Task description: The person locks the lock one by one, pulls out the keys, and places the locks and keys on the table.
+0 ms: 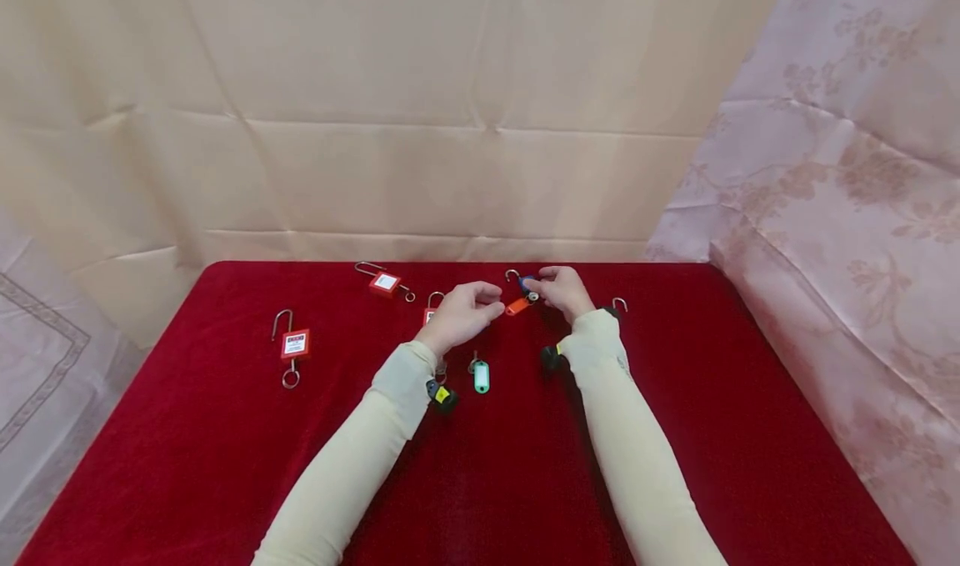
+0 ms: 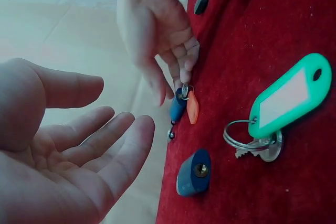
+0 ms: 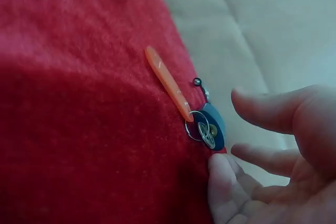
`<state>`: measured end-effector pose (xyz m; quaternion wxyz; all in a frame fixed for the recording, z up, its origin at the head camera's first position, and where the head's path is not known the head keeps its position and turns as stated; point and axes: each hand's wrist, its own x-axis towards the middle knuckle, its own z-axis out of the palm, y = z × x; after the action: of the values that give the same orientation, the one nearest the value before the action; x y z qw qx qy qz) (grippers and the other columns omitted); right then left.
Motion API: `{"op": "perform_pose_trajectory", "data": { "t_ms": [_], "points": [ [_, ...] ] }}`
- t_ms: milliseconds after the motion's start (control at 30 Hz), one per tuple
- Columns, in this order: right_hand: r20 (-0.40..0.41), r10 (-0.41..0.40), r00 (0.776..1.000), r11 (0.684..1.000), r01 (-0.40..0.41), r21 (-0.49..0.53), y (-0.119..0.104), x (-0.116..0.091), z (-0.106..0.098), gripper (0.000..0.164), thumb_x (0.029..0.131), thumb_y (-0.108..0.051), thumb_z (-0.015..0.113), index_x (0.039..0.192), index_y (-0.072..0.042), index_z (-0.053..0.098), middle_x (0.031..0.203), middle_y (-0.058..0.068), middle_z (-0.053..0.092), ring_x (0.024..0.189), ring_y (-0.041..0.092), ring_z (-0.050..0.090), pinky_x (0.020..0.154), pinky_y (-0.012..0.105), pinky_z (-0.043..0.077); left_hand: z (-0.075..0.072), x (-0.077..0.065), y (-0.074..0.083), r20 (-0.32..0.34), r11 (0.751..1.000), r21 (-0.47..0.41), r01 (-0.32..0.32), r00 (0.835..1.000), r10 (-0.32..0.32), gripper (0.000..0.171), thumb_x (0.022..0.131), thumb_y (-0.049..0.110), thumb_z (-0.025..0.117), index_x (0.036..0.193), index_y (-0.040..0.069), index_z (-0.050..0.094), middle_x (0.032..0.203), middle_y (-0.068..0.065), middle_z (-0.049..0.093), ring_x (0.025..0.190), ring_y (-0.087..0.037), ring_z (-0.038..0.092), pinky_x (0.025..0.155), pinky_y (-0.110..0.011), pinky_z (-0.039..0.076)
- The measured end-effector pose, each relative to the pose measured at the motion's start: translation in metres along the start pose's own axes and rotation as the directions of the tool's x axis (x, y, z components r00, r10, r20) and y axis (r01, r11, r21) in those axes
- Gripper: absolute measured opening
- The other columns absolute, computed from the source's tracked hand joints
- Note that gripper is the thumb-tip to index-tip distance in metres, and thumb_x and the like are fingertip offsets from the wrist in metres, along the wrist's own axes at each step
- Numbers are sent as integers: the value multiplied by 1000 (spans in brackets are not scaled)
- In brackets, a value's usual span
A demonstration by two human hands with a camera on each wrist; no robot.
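Observation:
Palm turned inward, my left hand [image 1: 465, 312] is held above the table with its fingers loosely bent and nothing between them. My right hand [image 1: 564, 291] is at a blue padlock [image 3: 215, 121] near the table's far edge. Its fingertips are by the lock's lower edge, and the thumb is apart from it. The padlock's shackle stands open. A key [image 3: 207, 136] is at the keyhole, with an orange key tag [image 1: 517, 306] on its ring. Closer in lies a green key tag [image 2: 283, 97] with a key [image 2: 269, 148]. Another blue padlock [image 2: 194, 174] shows near the left hand.
A red padlock [image 1: 296, 343] lies at left and another [image 1: 385, 283] at the far edge. A third red padlock [image 1: 430, 312] is partly behind my left hand. One shackle [image 1: 619, 303] shows beyond my right wrist. Red cloth covers the table [image 1: 480, 483]; curtains hang behind and beside it.

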<state>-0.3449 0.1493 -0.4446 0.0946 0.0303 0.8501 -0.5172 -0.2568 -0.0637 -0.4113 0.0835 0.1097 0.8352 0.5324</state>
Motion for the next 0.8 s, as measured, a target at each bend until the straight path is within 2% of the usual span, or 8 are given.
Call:
{"op": "perform_pose_trajectory", "data": {
  "t_ms": [133,233,333,467,633,800],
  "points": [
    [-14,0,1000,987,-2,-160,-6,4,1,57,93,-26,75,137,7,57,125,23,64,81,21,60,68,25,52,1,-2,-1,7,1000,4,18,1000,-18,39,100,19,64,134,0,61,124,-11,67,112,-25,64,98,-40,51],
    [-23,-6,1000,967,0,-256,-8,5,2,54,91,-26,77,133,5,62,123,22,65,87,24,60,75,30,52,1,-3,-3,12,1000,1,30,999,-30,39,100,19,64,135,1,60,124,-12,67,113,-26,63,98,-40,50],
    [-31,-21,999,955,11,-297,-9,5,4,51,89,-22,78,130,6,64,122,23,66,97,29,59,85,37,51,1,-2,-4,11,1000,-3,31,999,-31,39,100,18,64,135,0,60,124,-12,67,112,-26,63,97,-40,50],
    [-29,1,1000,962,-9,-271,-7,5,4,44,89,-18,77,126,4,66,118,22,66,100,30,59,90,39,50,3,0,-5,22,999,-2,33,999,-33,39,100,18,64,135,0,60,124,-13,66,111,-26,63,98,-41,50],
    [-18,2,1000,968,-6,-252,-2,6,2,38,92,-19,75,122,2,64,111,17,65,94,25,57,82,34,48,3,2,-8,32,999,0,42,999,-42,40,101,18,64,136,0,60,126,-13,66,113,-25,63,99,-40,50],
    [-10,-24,1000,985,22,-168,3,0,-1,33,93,-17,74,120,0,64,101,15,68,87,23,61,77,33,48,0,1,-9,15,1000,-10,23,1000,-23,40,101,18,64,136,0,59,127,-13,66,111,-24,65,95,-39,52]
  ]
}}
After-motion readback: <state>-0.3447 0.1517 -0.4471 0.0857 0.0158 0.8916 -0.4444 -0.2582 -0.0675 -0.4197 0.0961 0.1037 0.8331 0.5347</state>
